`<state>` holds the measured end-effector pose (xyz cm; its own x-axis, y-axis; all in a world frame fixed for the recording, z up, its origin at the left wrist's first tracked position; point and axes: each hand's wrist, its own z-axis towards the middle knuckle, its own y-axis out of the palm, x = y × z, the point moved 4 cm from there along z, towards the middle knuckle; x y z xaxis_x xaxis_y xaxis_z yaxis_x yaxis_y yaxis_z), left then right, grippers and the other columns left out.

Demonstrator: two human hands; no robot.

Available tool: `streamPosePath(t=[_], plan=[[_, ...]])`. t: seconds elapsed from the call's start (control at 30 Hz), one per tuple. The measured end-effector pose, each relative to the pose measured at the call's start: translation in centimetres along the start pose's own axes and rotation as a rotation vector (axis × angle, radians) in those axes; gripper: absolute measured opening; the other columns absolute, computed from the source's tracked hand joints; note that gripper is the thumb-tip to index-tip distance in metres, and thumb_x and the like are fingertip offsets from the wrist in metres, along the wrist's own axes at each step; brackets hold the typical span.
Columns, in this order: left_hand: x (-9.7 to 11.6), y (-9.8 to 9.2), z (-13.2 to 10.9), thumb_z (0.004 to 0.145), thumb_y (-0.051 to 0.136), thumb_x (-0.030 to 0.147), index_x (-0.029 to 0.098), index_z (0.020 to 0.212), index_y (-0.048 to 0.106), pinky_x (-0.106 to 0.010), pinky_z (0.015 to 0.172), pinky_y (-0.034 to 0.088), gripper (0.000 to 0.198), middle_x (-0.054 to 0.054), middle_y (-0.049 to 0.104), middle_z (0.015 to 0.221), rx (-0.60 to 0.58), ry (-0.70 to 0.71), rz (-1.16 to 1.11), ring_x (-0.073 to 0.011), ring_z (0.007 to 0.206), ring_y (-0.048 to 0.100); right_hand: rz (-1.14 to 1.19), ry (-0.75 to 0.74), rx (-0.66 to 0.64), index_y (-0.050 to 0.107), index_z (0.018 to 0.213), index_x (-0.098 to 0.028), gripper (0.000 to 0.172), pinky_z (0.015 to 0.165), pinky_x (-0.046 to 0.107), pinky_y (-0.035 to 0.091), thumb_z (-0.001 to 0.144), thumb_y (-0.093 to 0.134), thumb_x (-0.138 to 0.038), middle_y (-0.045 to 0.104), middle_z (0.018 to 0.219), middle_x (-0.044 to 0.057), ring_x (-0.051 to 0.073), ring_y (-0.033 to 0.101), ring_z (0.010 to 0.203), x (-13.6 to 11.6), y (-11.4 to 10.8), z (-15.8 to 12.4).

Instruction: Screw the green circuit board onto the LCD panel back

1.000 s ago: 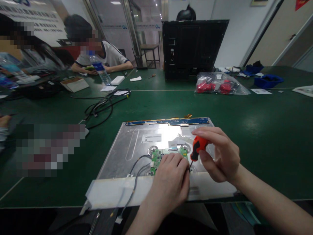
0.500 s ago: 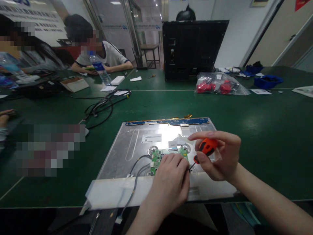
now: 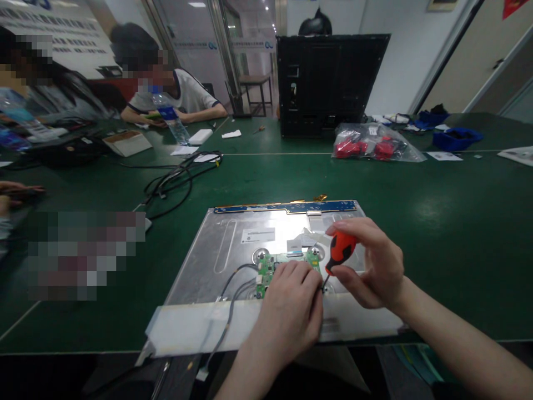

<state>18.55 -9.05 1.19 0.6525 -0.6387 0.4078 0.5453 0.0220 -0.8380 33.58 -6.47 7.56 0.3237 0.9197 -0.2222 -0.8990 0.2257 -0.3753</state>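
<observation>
A silver display panel (image 3: 200, 250) lies back-up on the table's near edge, with a green circuit board (image 3: 266, 264) on its middle. My left hand (image 3: 293, 303) rests over the board, fingers curled and close together; its fingertips and anything between them are hidden. In my right hand (image 3: 375, 264) is a red and black screwdriver (image 3: 342, 247), pinched between thumb and fingers. The screwdriver leans, its tip down at the board's right corner beside my left fingers. Grey cables (image 3: 235, 300) run from the board's left side over the panel's front edge.
Black cables (image 3: 175, 180) lie coiled to the left. Behind the panel are a bag of red parts (image 3: 378, 143) and a large black screen (image 3: 328, 83). A water bottle (image 3: 170, 119) stands near a seated person (image 3: 183, 97). Another person's hand (image 3: 19, 191) shows at far left.
The screwdriver's handle has swung left and stands more upright, as my right fingers shifted around it. My left hand has stayed in place. The hand at far left has moved.
</observation>
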Motion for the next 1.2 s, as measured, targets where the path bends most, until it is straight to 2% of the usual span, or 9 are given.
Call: streamPosePath(t=[0.1, 0.27, 0.37, 0.43, 0.53, 0.77, 0.93, 1.1, 1.2], plan=[[0.04, -0.02, -0.01, 0.09, 0.055, 0.009, 0.021, 0.094, 0.06, -0.042, 0.083, 0.05, 0.013, -0.008, 0.069, 0.1, 0.005, 0.003, -0.003, -0.0275, 0.094, 0.062, 0.001, 0.024, 0.024, 0.052, 0.142, -0.023, 0.055, 0.049, 0.027, 0.056, 0.091, 0.073, -0.021, 0.07, 0.087, 0.002, 0.018, 0.066, 0.065, 0.17, 0.17, -0.17], [0.14, 0.02, 0.01, 0.091, 0.055, 0.01, 0.02, 0.094, 0.06, -0.043, 0.081, 0.05, 0.012, -0.007, 0.068, 0.096, -0.003, 0.011, 0.014, -0.0277, 0.092, 0.061, 0.058, 0.075, 0.059, 0.043, 0.147, -0.025, 0.066, 0.053, 0.027, 0.06, 0.087, 0.067, -0.011, 0.07, 0.108, 0.006, 0.017, 0.071, 0.074, 0.34, 0.25, -0.81], [0.1, 0.03, 0.02, 0.091, 0.054, 0.01, 0.02, 0.093, 0.059, -0.043, 0.081, 0.05, 0.011, -0.007, 0.067, 0.095, -0.003, 0.01, 0.025, -0.0273, 0.091, 0.061, 0.093, 0.056, 0.037, 0.044, 0.145, -0.022, 0.065, 0.055, 0.029, 0.061, 0.085, 0.064, -0.01, 0.07, 0.113, 0.009, 0.015, 0.069, 0.071, 0.35, 0.31, -0.87], [0.07, 0.04, 0.04, 0.091, 0.054, 0.01, 0.02, 0.093, 0.059, -0.043, 0.082, 0.05, 0.011, -0.007, 0.067, 0.095, -0.003, 0.009, 0.03, -0.0274, 0.091, 0.06, 0.092, 0.034, 0.026, 0.046, 0.144, -0.021, 0.063, 0.055, 0.03, 0.06, 0.084, 0.063, -0.011, 0.07, 0.11, 0.009, 0.016, 0.067, 0.07, 0.33, 0.31, -0.73], [0.03, 0.07, 0.07, 0.092, 0.054, 0.01, 0.021, 0.094, 0.059, -0.043, 0.083, 0.051, 0.012, -0.006, 0.068, 0.096, -0.015, 0.0, 0.026, -0.0275, 0.092, 0.061, 0.045, 0.025, 0.035, 0.049, 0.143, -0.023, 0.06, 0.053, 0.031, 0.058, 0.085, 0.062, -0.013, 0.068, 0.104, 0.008, 0.021, 0.067, 0.08, 0.3, 0.21, -0.49], [0.06, 0.07, -0.02, 0.092, 0.056, 0.011, 0.021, 0.092, 0.058, -0.043, 0.084, 0.051, 0.011, -0.006, 0.068, 0.096, -0.027, 0.001, 0.019, -0.0275, 0.093, 0.061, -0.072, 0.03, 0.047, 0.055, 0.142, -0.021, 0.052, 0.055, 0.033, 0.058, 0.09, 0.055, -0.017, 0.064, 0.106, 0.01, 0.024, 0.063, 0.088, -0.03, -0.04, -0.37], [0.07, -0.11, -0.04, 0.091, 0.055, 0.009, 0.02, 0.094, 0.06, -0.043, 0.083, 0.051, 0.013, -0.007, 0.068, 0.097, 0.022, 0.023, 0.021, -0.0278, 0.092, 0.062, -0.151, -0.012, 0.094, 0.06, 0.135, -0.024, 0.045, 0.056, 0.032, 0.059, 0.092, 0.071, -0.032, 0.059, 0.098, 0.006, 0.022, 0.06, 0.082, -0.15, -0.19, -0.2], [0.09, -0.15, 0.1, 0.092, 0.055, 0.01, 0.019, 0.097, 0.061, -0.044, 0.085, 0.052, 0.013, -0.009, 0.069, 0.101, 0.024, 0.023, 0.01, -0.0286, 0.095, 0.062, -0.153, -0.002, 0.06, 0.06, 0.138, -0.023, 0.047, 0.059, 0.031, 0.061, 0.092, 0.071, -0.023, 0.064, 0.096, 0.005, 0.019, 0.064, 0.078, -0.23, 0.05, 0.0], [0.06, -0.08, 0.14, 0.092, 0.055, 0.01, 0.02, 0.097, 0.061, -0.044, 0.085, 0.052, 0.013, -0.008, 0.069, 0.101, -0.002, 0.012, 0.005, -0.0286, 0.095, 0.062, -0.104, -0.001, 0.038, 0.055, 0.145, -0.021, 0.056, 0.058, 0.03, 0.061, 0.09, 0.064, -0.015, 0.068, 0.094, 0.005, 0.019, 0.067, 0.076, -0.28, 0.15, -0.03]])
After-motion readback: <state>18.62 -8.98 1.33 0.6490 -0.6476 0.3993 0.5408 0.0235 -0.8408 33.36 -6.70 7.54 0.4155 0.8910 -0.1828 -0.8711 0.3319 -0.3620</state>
